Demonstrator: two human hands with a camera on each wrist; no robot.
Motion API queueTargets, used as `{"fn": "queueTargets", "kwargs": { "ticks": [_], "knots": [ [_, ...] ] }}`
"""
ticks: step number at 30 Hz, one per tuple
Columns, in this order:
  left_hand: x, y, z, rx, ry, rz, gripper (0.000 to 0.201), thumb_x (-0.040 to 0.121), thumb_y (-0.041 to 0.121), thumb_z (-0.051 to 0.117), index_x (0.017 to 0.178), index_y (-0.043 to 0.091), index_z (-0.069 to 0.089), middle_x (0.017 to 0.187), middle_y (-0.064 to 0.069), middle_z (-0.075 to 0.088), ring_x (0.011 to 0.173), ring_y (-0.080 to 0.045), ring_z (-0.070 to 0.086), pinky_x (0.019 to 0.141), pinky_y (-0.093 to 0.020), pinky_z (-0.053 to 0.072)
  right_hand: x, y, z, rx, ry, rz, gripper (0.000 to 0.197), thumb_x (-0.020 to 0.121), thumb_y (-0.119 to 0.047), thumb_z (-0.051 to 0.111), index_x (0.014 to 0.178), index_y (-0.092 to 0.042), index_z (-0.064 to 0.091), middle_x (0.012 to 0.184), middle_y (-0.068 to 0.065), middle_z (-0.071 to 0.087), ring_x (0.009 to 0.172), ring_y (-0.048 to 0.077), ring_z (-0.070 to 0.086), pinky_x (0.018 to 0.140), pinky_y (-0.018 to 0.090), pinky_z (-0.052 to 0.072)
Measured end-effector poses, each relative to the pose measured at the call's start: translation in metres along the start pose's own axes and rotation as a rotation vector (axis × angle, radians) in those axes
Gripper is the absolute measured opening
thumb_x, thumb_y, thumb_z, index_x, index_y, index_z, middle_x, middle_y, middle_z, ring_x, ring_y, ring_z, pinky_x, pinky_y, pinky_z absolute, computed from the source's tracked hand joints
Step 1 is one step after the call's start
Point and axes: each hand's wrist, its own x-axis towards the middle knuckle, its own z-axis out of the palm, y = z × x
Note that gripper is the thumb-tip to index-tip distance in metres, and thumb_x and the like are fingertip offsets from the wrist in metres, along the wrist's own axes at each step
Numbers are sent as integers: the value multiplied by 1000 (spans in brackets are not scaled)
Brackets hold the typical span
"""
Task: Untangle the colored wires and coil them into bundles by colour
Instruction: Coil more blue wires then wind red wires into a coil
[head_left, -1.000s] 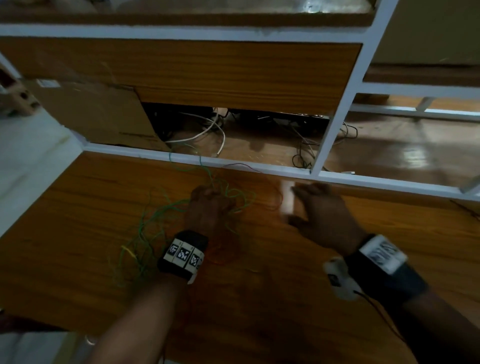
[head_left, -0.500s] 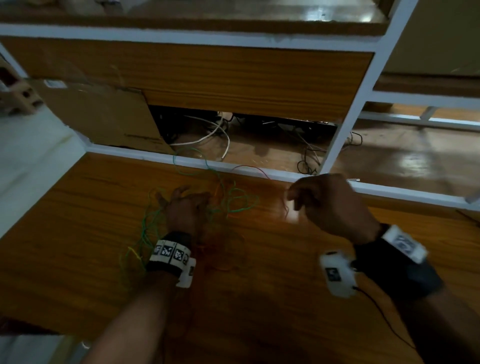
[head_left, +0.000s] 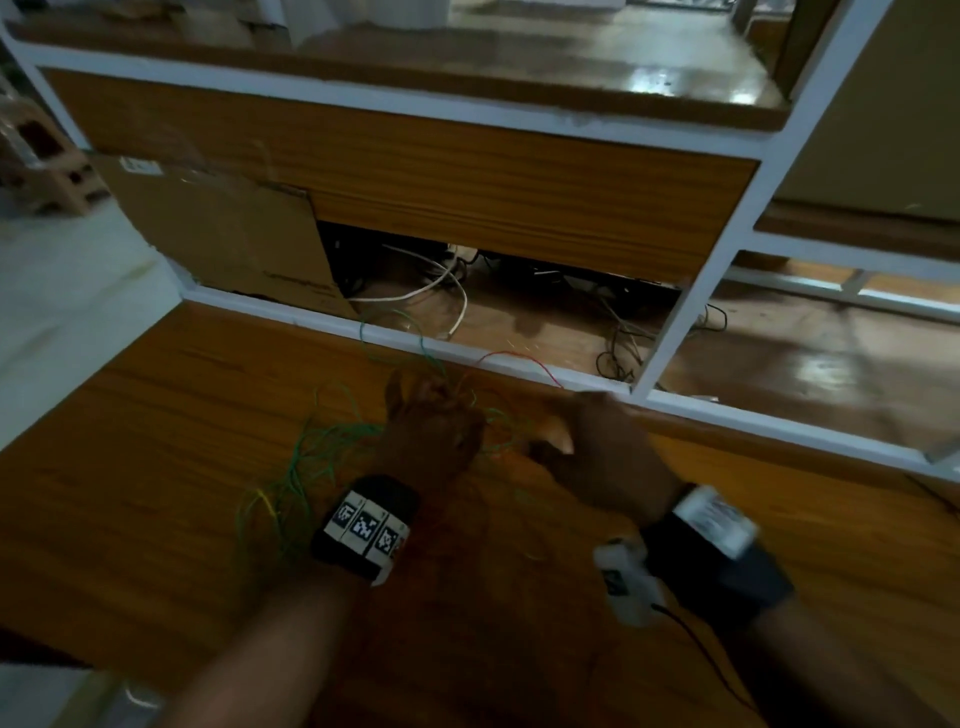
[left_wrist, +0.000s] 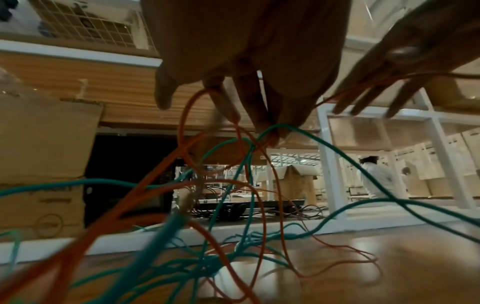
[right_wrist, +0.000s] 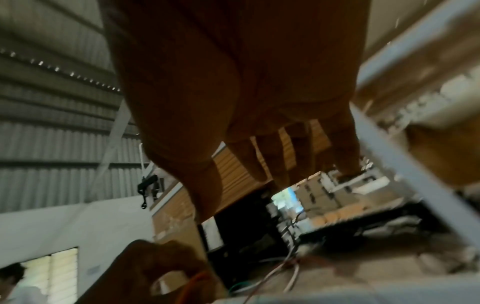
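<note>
Since the earlier frame, drifted inward — right hand (head_left: 602, 452) now just beside left hand (head_left: 431, 431) over the wooden tabletop (head_left: 156, 467). Behind, a white frame rail (head_left: 291, 312), a cardboard box (head_left: 228, 239), white cables (head_left: 431, 291) in the dark gap. Left fingertips (left_wrist: 270, 127) pinched on green wires (head_left: 317, 452) and orange-red wires (left_wrist: 187, 115) — tangle sprawled from lower left toward the rail, no single axis. Right fingers (left_wrist: 363, 98) spread, straight.
</note>
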Motion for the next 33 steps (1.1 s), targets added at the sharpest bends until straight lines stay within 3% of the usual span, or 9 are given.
{"fn": "queueTargets", "kwargs": {
  "ticks": [2,5,11,17,23,26,29,31,33],
  "knots": [
    [0,2,4,-26,34,42,13,83,37,57,79,32,68,86,6,67,105,-28,50,105,-53,21,20,-19,17,99,-126,5,22,96,-39,64,102,-20,72,100,2,72,89,21,69,82,47,60],
    [-2,-4,7,-58,58,36,5,75,28,72,73,31,68,80,8,66,100,-26,53,98,-45,22,31,-27,26,211,-133,25,15,92,-23,66,83,-13,75,81,4,73,75,19,70,73,46,62],
    [-11,-42,25,-81,-12,-210,36,90,51,44,83,36,76,77,9,70,99,-28,61,103,-48,21,14,-18,-35,247,-27,3,22,87,-22,65,72,-7,73,72,9,72,69,24,69,68,47,58],
    [10,-47,17,-19,34,-198,34,87,48,48,79,31,77,84,6,73,101,-29,61,105,-49,21,-26,-14,-90,274,-13,-21,23,90,-3,63,80,-18,78,70,-4,74,68,9,71,72,47,60],
    [-21,-100,21,-37,-76,-343,33,81,45,43,85,39,75,90,6,75,107,-26,59,102,-50,24,-59,26,-145,377,219,202,21,99,-11,63,93,-28,74,78,-12,75,76,-5,66,64,26,44],
    [-13,-88,4,-98,-79,-307,42,78,53,43,90,31,76,94,2,74,106,-28,61,101,-52,30,-59,39,-134,326,158,217,24,97,-6,63,88,-26,73,79,-8,75,79,-3,68,66,23,46],
    [6,-32,-22,-466,-23,-217,43,81,57,56,113,31,69,117,2,69,108,-21,64,95,-53,48,-52,45,-105,322,91,178,28,97,-5,64,85,-28,73,76,-11,75,78,6,71,67,22,54],
    [13,17,-47,-970,-165,-260,48,82,61,56,122,34,63,125,3,64,110,-13,61,94,-42,53,-45,43,-95,347,116,135,27,98,-4,64,84,-26,74,74,-11,75,77,-1,70,66,10,49],
    [19,57,-60,-1304,-313,-227,64,79,77,51,115,26,63,121,-10,65,114,-25,62,98,-41,50,-41,39,-93,351,162,111,26,98,-7,65,81,-25,74,75,-11,75,79,-4,68,70,10,46]
  ]
}}
